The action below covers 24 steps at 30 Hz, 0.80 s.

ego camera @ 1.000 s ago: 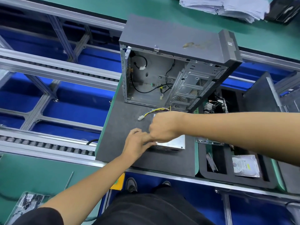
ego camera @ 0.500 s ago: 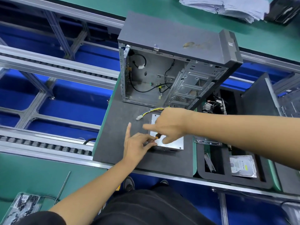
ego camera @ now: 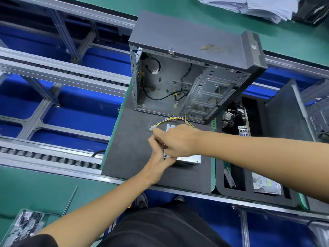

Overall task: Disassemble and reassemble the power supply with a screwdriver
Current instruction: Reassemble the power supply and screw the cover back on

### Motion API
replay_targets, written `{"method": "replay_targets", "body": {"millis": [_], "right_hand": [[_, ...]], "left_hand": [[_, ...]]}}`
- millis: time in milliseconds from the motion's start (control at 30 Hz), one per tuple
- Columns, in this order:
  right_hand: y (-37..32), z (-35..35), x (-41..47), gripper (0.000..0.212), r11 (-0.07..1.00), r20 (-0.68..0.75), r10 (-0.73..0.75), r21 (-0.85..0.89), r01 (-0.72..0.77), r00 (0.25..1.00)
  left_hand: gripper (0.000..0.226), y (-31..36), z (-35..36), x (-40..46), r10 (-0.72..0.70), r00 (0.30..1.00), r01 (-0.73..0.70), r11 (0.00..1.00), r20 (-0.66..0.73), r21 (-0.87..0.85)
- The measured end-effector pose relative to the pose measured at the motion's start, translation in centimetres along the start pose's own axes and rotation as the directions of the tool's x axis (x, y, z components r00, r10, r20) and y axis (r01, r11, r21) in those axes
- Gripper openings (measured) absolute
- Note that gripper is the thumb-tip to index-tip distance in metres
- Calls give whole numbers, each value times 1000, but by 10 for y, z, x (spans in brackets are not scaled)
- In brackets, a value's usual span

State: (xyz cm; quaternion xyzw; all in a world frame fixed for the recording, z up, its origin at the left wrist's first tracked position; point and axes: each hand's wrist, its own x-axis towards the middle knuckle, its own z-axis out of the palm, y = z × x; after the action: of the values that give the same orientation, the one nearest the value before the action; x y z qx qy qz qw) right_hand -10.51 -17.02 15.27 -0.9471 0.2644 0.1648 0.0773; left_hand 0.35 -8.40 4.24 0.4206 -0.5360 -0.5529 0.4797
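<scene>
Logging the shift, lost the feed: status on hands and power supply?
Both hands over the power supply on the grey mat. Right hand curled, contents hidden; left hand at its near-left corner. Wire harness trails toward the open case.

- My right hand is curled over the left end of the power supply, which lies on the dark mat.
- My left hand meets it from below, fingers against the power supply's near left corner.
- Whatever my right fingers hold is hidden.
- Behind the power supply stands the open computer case.
- Its yellow wires run left to a white connector.
- Right of the power supply sits a black foam tray.
</scene>
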Motion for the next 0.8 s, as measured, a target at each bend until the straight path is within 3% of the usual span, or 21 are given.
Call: {"method": "replay_targets", "body": {"millis": [167,233,300,367,433,467,533,600,700,800], "right_hand": [[-2,3,-5,28,998,-138,48,-43,-55,989],[-3,2,-2,31,997,-201,72,16,-70,977],[2,4,0,36,977,-282,180,161,-139,942],[16,18,-6,35,853,-372,422,471,-224,827],[31,46,-16,29,620,-385,614,775,-120,689],[33,63,-20,28,580,-399,610,814,-42,684],[25,99,-23,31,611,-372,468,791,10,802],[12,126,-17,35,635,-234,355,771,-50,905],[9,143,-2,30,721,-132,303,679,-137,944],[19,151,9,16,785,-162,288,605,-136,944]], "left_hand": [[57,-13,9,8,-15,997,20,998,-74,63],[44,-11,13,14,-16,997,23,996,-77,91],[33,-11,16,18,16,985,-1,996,-171,87],[20,-9,15,19,48,954,-27,997,-295,76],[27,-7,14,20,72,943,-30,991,-326,133],[36,-7,15,19,72,948,-33,991,-309,129],[46,-3,17,20,53,953,-39,998,-297,53],[49,4,18,24,19,947,-30,999,-320,-28],[48,8,21,27,4,942,-53,989,-337,-136],[41,7,22,32,-88,920,34,989,-382,-146]]}}
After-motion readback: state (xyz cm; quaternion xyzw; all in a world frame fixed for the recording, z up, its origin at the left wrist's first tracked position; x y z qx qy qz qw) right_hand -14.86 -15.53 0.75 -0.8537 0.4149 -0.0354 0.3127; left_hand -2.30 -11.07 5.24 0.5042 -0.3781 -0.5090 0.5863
